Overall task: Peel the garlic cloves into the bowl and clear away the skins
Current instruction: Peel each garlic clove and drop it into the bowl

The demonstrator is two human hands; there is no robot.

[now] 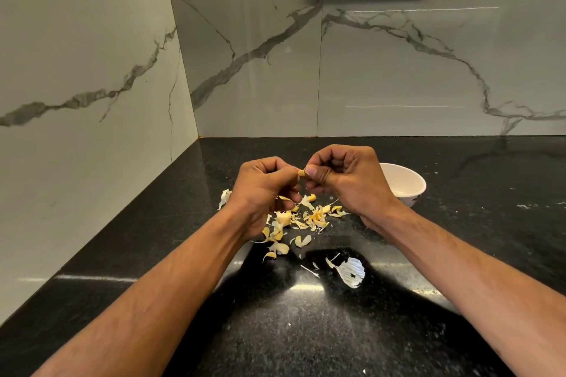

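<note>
Head view: left hand [263, 187] and right hand [346, 176] pinch one garlic clove [301, 174]; bowl [407, 185] contents hidden.

A glossy black speckled counter [306, 330] carries everything. Yellowish garlic skins [301, 220] lie scattered across its middle, a papery white skin [352, 272] nearer the front. A white bowl [407, 184] stands just right of the scatter.

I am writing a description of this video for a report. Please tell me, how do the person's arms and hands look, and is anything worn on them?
Both forearms are bare up to the edge of the picture: no sleeves show. The left hand and the right hand have no gloves, and no rings, watch or bracelet can be seen on either. The visible thumbnail looks short and unpainted.
</note>
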